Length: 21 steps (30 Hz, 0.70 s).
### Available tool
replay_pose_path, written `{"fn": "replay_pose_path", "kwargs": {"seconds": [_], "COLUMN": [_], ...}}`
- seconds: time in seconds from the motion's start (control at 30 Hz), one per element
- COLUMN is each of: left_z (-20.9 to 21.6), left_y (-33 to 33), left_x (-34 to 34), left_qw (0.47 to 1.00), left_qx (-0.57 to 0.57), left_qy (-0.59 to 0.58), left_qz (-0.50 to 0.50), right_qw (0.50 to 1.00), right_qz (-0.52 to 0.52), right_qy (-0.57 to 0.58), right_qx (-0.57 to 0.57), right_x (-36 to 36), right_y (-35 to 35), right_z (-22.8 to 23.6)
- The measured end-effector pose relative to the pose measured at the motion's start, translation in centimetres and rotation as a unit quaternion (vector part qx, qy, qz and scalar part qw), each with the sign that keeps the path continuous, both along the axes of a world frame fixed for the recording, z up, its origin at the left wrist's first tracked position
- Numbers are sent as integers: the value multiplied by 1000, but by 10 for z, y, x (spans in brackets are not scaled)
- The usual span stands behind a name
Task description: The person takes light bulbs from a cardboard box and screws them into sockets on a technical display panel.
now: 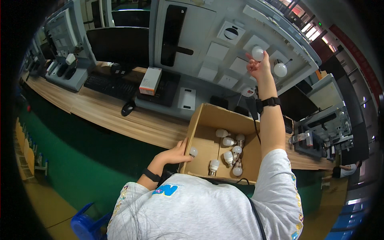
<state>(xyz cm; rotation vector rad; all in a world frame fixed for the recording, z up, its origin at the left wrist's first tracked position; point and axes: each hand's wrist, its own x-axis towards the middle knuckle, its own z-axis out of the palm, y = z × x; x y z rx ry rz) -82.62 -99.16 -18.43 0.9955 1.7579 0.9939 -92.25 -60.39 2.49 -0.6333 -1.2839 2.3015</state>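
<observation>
My right hand (259,68) is raised to the upright panel, its fingers around a round white light bulb (258,53) in front of a square white plate. The bulb's base is hidden. Another white globe bulb (280,70) sits on the panel just right of my hand. Close to my body, my left hand (176,154) grips the left wall of an open cardboard box (214,116), with the thumb over its edge. Inside the box lie several loose bulbs (228,142), and one more bulb (193,151) rests by my left thumb.
The panel (200,24) carries white switch plates and a black door lock (173,36). On the wooden bench (116,120) are a monitor (119,47), keyboard, mouse (128,108) and a white-orange carton (151,81). A blue stool (86,224) stands at lower left. Another person (347,170) is far right.
</observation>
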Motion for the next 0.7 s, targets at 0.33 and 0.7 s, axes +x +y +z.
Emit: {"fn": "replay_pose_path", "kwargs": {"seconds": [0.33,0.7], "left_z": [-12,5], "left_y": [-1,2], "left_x": [3,1], "left_qw": [1000,998], "left_qx": [10,-43], "left_qy": [6,-32], "left_qz": [7,9], "right_qw": [982,429], "right_qz": [149,422], "right_qy": [-14,-456], "right_qx": [118,655], "right_x": [54,157], "right_y": [-42,-55], "right_z": [-16,-230]}}
